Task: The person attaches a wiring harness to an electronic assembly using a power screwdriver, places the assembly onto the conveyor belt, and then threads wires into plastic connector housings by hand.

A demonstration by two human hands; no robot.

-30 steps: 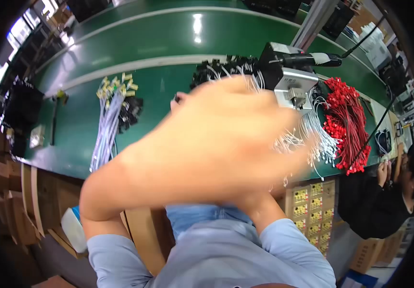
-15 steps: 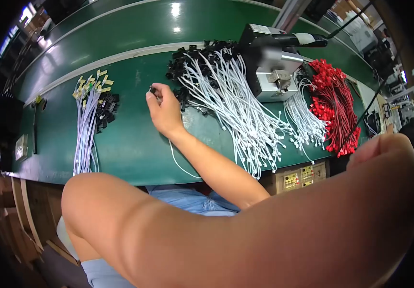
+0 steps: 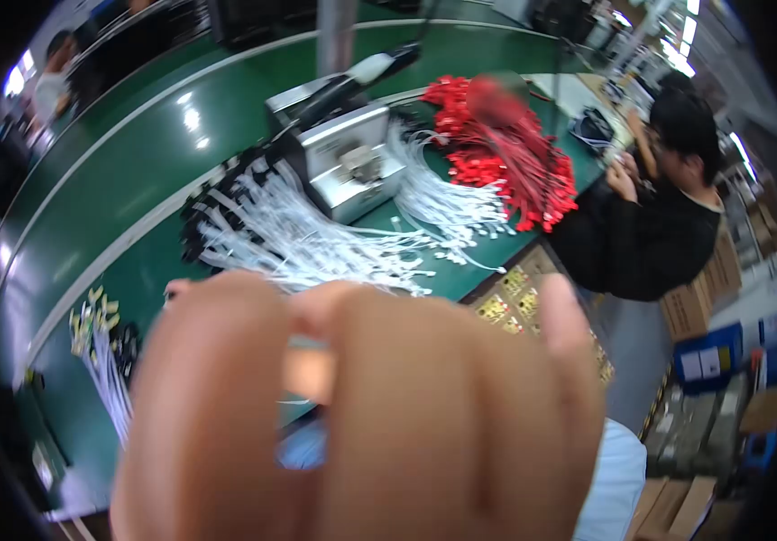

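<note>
My left hand (image 3: 424,406) is very close to the camera, large and blurred, and covers the lower middle of the view. A gap shows between its parts, but how the fingers are bent is unclear. Behind it, only a small piece of my right hand (image 3: 188,287) shows, with a dark tip at its fingers. A short length of white cable (image 3: 294,402) appears through the gap. White cables with black connectors (image 3: 271,216) lie in a pile beyond my hands. To the left is a smaller bundle of white cables with yellowish ends (image 3: 104,361), beside black pieces (image 3: 125,347).
A metal-fronted machine (image 3: 352,162) stands on the green table (image 3: 163,189), with a bundle of red cables (image 3: 505,153) to its right. A yellow-patterned board (image 3: 519,298) is at the table edge. A co-worker in black (image 3: 650,225) sits at the right, near cartons (image 3: 690,302).
The view has swung right, bringing the co-worker into sight. My left hand has come in front of the camera and now hides most of my right hand, which earlier pinched a small dark piece.
</note>
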